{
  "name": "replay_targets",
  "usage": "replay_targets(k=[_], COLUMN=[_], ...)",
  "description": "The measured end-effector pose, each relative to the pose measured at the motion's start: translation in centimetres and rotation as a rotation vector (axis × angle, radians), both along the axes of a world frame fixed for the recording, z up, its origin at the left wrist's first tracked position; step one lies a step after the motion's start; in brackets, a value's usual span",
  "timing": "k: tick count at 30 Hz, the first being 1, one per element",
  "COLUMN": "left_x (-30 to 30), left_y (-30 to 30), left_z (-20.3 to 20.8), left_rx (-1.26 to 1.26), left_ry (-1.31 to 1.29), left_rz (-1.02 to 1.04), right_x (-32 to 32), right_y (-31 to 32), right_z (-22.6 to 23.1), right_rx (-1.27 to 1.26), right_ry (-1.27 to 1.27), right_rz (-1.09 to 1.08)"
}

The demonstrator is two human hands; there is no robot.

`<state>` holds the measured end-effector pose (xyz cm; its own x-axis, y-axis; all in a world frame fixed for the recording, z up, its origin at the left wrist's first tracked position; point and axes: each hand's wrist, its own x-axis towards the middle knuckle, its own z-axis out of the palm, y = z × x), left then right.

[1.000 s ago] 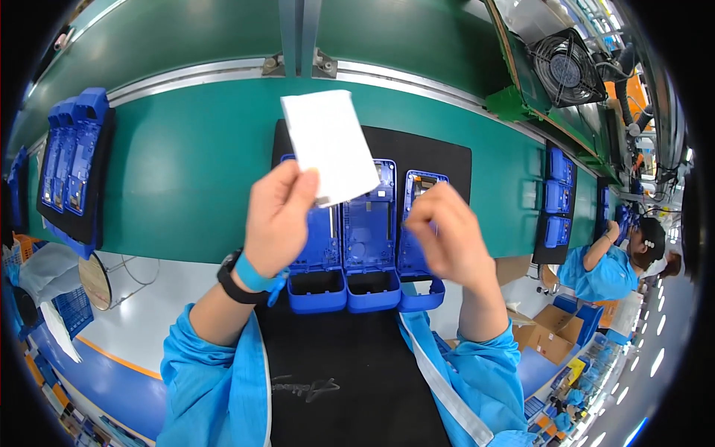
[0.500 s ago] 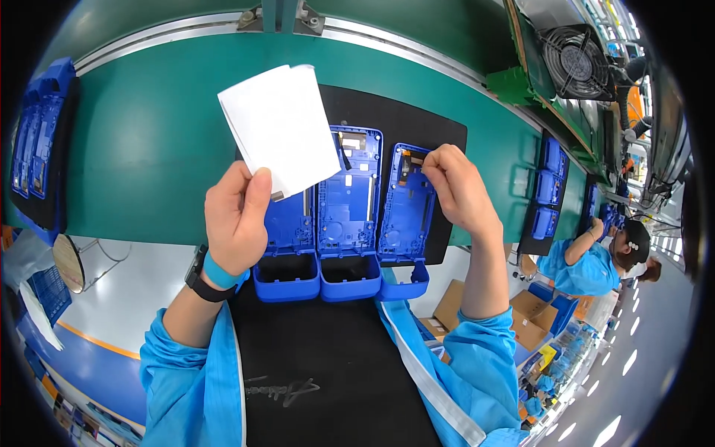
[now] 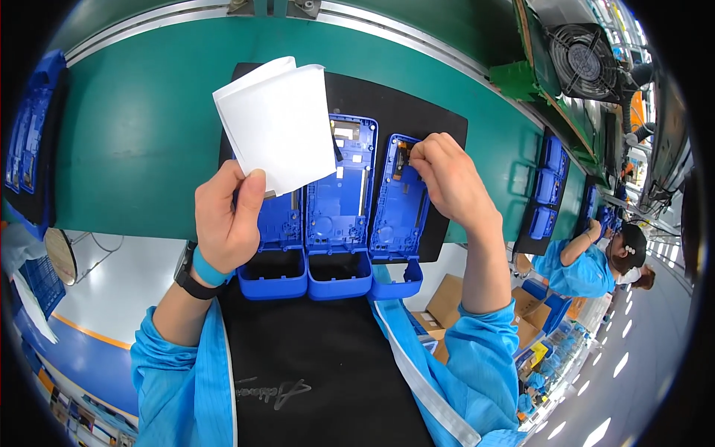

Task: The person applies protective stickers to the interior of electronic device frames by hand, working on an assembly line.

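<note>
My left hand [image 3: 227,220] holds a stack of white paper sheets [image 3: 275,123] raised above a black mat [image 3: 417,112]. Three blue plastic frames lie side by side on the mat: the left one [image 3: 279,223] is partly hidden by the sheets, the middle one [image 3: 341,186] is in plain sight, and the right one [image 3: 400,205] is under my right hand. My right hand [image 3: 447,175] pinches at the top end of the right frame, fingers closed on a small part there that I cannot make out.
The mat sits on a green bench [image 3: 134,127]. More blue frames lie at the far left [image 3: 26,141] and along the right [image 3: 547,186]. A fan [image 3: 585,56] stands at the upper right. A co-worker in a blue coat [image 3: 588,264] works at the right. Cardboard boxes [image 3: 447,302] sit below.
My right hand has moved from above the frames down onto the top end of the right frame. My left hand has kept the white sheets raised, shifting slightly left.
</note>
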<state>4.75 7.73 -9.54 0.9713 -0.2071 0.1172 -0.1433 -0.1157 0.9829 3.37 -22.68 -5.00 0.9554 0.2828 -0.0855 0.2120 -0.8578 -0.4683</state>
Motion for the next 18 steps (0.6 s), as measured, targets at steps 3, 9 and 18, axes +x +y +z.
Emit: replay_targets(k=[3,9,18], left_x=[0.08,0.04,0.02], left_y=[0.60,0.42,0.14], left_z=[-0.50,-0.25,-0.08], left_rx=[0.042,0.039,-0.014], left_ry=[-0.007,-0.011,-0.002], left_rz=[-0.041,-0.025,-0.020], right_x=[0.06,0.08,-0.07], right_y=[-0.06,-0.04,0.07], right_z=[0.16,0.05,-0.17], right_rx=[-0.014,-0.013,-0.036], right_ry=[0.008,0.011,0.005], right_rz=[0.013,0.011,0.005])
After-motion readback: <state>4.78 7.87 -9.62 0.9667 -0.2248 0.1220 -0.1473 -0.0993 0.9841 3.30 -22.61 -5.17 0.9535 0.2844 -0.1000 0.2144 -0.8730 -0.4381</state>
